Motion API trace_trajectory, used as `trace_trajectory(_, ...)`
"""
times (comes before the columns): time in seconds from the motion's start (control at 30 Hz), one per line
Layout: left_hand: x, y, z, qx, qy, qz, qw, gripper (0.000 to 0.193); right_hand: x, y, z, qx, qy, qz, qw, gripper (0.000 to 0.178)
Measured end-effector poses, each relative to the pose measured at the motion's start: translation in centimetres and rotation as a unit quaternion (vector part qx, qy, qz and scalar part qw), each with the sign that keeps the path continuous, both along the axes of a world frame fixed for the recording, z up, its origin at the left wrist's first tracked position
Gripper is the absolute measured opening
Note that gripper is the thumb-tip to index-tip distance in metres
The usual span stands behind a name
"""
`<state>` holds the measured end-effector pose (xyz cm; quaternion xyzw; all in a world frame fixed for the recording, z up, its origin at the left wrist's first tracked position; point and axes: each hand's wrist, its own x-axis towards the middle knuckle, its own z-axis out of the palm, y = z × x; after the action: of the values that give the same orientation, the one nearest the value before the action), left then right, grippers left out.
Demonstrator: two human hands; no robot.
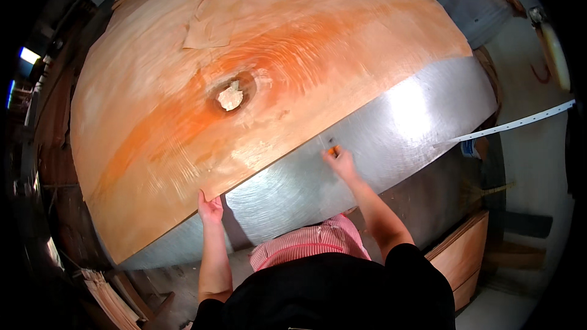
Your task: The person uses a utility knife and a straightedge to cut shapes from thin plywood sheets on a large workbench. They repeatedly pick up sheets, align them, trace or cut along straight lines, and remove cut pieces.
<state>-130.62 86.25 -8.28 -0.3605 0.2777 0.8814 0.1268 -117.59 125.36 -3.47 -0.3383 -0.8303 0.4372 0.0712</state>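
At lower left of centre, the left hand (211, 209) seems to pinch the near edge of a broad, orange-streaked tan wood sheet (290, 95) spanning the upper frame, probably steadying it, while mid-frame the right hand (342, 164) grips a small orange tool (334, 151) over the silvery metal tabletop (284, 192).

A strong white glare sits on the right of the metal table (409, 110); a softer shine and a dark shadow lie beside the left hand (211, 209). The wood sheet (287, 79) is brightly lit. The left surroundings are dim and blurry, and edges bow toward the black rim.
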Motion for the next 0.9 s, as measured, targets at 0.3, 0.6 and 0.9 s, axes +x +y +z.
trace_trajectory(0.3,1.2,0.1,0.6,-0.021,0.026,0.002,0.999,0.031,-7.4,10.8,-2.6,-0.401,0.242,-0.296,0.832,0.031)
trace_trajectory(0.6,2.4,-1.5,-1.1,-0.036,0.034,0.000,0.999,0.033,-4.2,8.2,-3.3,-0.412,0.262,-0.329,0.808,0.024)
trace_trajectory(0.9,5.3,-2.7,-5.9,0.036,0.089,-0.008,0.995,0.033,-0.8,6.4,-6.0,-0.408,0.314,-0.315,0.797,0.018)
